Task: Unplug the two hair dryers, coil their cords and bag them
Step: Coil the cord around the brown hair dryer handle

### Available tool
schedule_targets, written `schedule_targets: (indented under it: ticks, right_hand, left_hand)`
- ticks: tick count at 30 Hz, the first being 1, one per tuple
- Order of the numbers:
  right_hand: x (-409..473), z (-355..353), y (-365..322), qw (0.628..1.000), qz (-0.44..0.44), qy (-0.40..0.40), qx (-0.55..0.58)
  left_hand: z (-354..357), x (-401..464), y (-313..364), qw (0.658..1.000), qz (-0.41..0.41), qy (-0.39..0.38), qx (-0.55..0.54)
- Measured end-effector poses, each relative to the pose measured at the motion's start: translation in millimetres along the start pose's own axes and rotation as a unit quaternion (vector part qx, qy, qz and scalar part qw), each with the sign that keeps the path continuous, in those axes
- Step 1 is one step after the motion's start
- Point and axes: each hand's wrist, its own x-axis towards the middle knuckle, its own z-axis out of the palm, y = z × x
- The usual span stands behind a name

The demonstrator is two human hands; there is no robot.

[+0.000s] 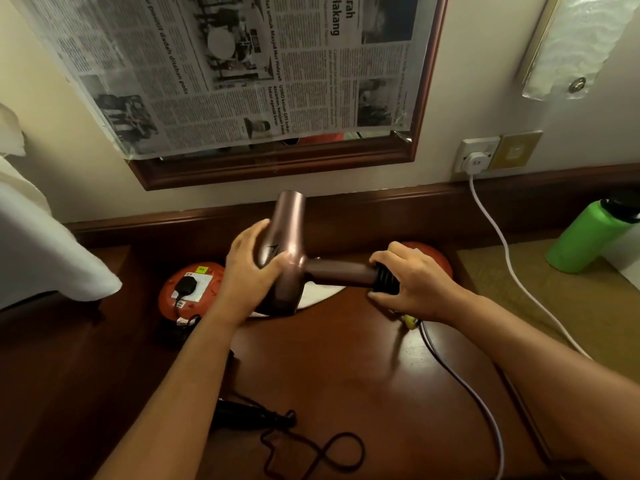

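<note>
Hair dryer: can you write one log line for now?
left hand: grips pink hair dryer barrel | right hand: grips handle end | white plug: in wall socket

Newspaper (221,64) over a wood-framed mirror (277,164) — green bottle (588,237) at right

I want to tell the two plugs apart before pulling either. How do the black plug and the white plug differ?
The black plug sits in a socket on the orange reel down on the desk; the white plug sits in the wall socket. The black plug's cord is thin and black; the white plug's cord is thicker and white, trailing down over the desk. Both are plugged in, and neither is touched by the hands.
</note>
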Motion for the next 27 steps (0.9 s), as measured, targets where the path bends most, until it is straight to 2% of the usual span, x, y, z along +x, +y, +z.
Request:
schedule_targets:
  ticks: [3, 5, 7, 10, 14, 20, 24, 27]
  right_hand:
    - [0, 3, -1, 1.0, -0.007, 0.005, 0.009]
    - [1, 6, -2, 1.0, -0.011, 0.004, 0.016]
    - [2, 11, -2, 1.0, -0.016, -0.001, 0.023]
    - [1, 18, 0, 1.0, -0.016, -0.004, 0.024]
    - [0, 22, 6, 1.0, -0.012, -0.009, 0.011]
    - [1, 34, 6, 0.999, 0.029, -0.021, -0.029]
    - [7, 39, -6, 0.993, 0.059, -0.064, -0.081]
    - [14, 36, -15, 0.988, 0.092, -0.098, -0.08]
  left_hand:
    - [-10, -3, -17, 0.977, -0.1, -0.049, -0.184]
    - [-10, -7, -22, 0.952, -0.126, -0.071, -0.27]
    - [-6, -11, -22, 0.939, -0.133, -0.068, -0.308]
    - [-1, -16, -26, 0.934, -0.127, -0.07, -0.326]
    - [0, -21, -30, 0.948, -0.128, -0.075, -0.282]
    - [17, -31, -31, 0.943, -0.13, -0.013, -0.306]
    - [25, -36, -38, 0.941, -0.133, 0.035, -0.308]
    - [29, -39, -42, 0.938, -0.13, 0.057, -0.315]
